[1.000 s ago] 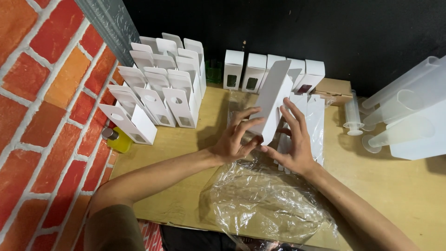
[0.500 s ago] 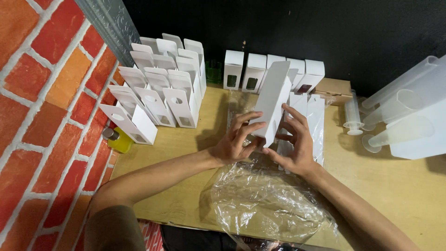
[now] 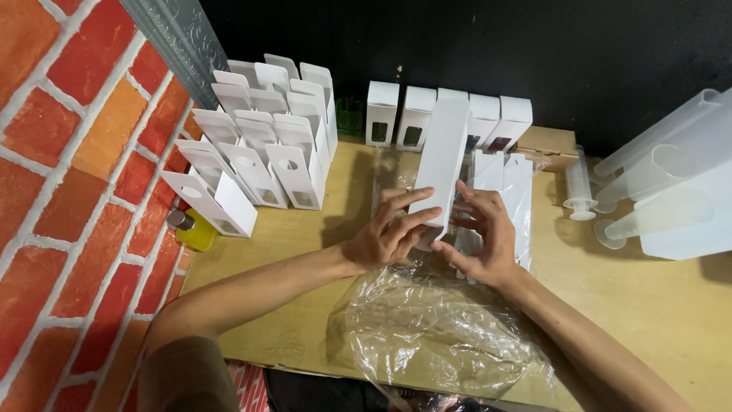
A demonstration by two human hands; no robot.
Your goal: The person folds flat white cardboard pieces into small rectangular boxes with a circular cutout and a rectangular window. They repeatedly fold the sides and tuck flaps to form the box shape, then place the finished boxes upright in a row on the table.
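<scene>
Over wooden table (image 3: 656, 305), both hands grip a long, plain white flattened carton (image 3: 442, 160).

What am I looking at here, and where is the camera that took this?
The camera sits on a person's head and looks down at their own bare hands. The left hand and right hand together hold a tall white carton by its lower end. Below them lies crinkled clear plastic wrap on a wooden table. Open white cartons stand in rows at the left beside a brick wall, closed ones stand at the back, and large clear syringes lie at the right.
</scene>
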